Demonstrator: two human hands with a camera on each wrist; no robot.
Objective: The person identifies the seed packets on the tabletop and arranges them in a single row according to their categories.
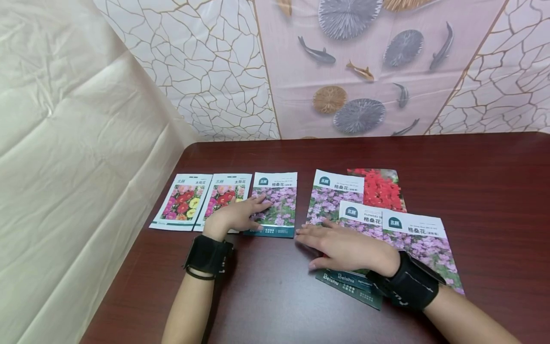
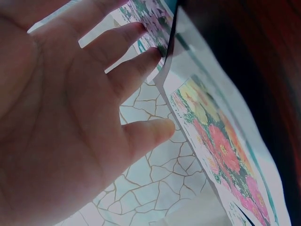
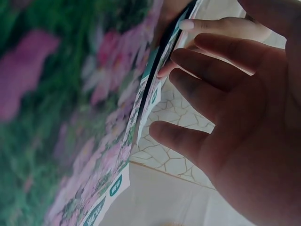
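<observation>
My left hand (image 1: 234,215) rests its fingertips on a purple-flower seed packet (image 1: 281,203) at the end of a row. Two seed packets with mixed red, pink and yellow blooms (image 1: 184,203) lie to its left, the nearer one partly under that hand. On the right, my right hand (image 1: 348,246) spreads over overlapping purple-flower packets, its fingers loosely extended near the lower edge of the leftmost packet (image 1: 335,200). In the left wrist view, the left fingers (image 2: 136,70) are spread. In the right wrist view, the right palm (image 3: 249,122) faces the packets with nothing gripped.
Beneath the pile, a red-flower packet (image 1: 382,188) shows at the back. Another purple packet (image 1: 429,243) lies at the right, and dark green lower edges (image 1: 350,289) stick out at the front. The brown table (image 1: 266,291) meets a patterned wall covering (image 1: 215,71) behind.
</observation>
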